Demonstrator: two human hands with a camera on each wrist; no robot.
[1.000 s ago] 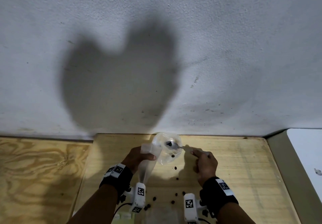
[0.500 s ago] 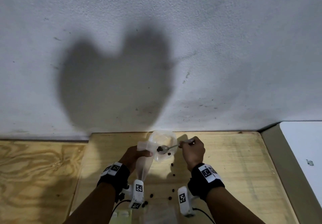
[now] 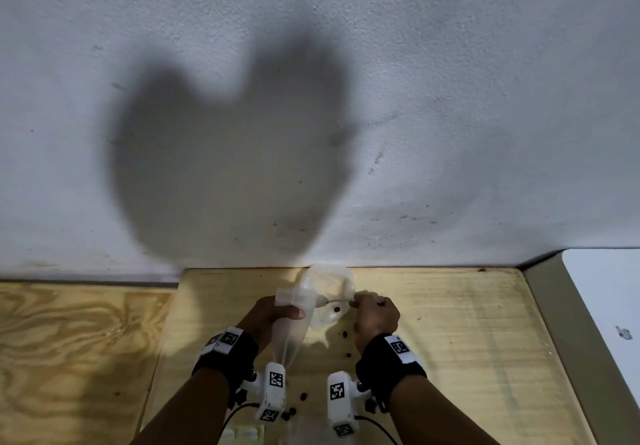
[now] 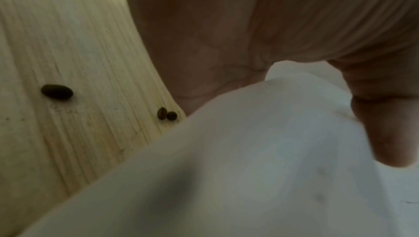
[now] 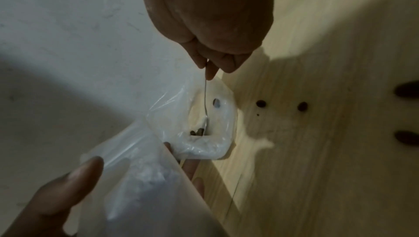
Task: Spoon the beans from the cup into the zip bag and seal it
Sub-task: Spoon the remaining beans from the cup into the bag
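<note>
Meanwhile, left hand (image 3: pixel 273 316): gripped the zip bag (image 3: pixel 294 327) by its neck.
Right hand (image 3: pixel 375 316): pinched a spoon (image 5: pixel 205 108) carrying beans (image 5: pixel 198 131) at the bag's mouth.
Below both hands: spilled beans (image 3: pixel 344 334) on plywood (image 3: pixel 450 340).

we're pinching the spoon (image 5: pixel 205 97) handle with our right hand (image 5: pixel 211 25), its bowl sitting among beans (image 5: pixel 197 131) in the clear cup (image 5: pixel 213 124); our left hand (image 5: pixel 56 196) is gripping the zip bag (image 5: pixel 147 178); loose beans (image 5: pixel 281 105) lying on the wood table (image 5: pixel 328 169).

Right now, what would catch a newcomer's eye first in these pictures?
The big dark shadow on the white wall. Below it, the left hand holds a clear zip bag while the right hand pinches a spoon carrying beans into its mouth. Spilled beans dot the wooden table.
</note>
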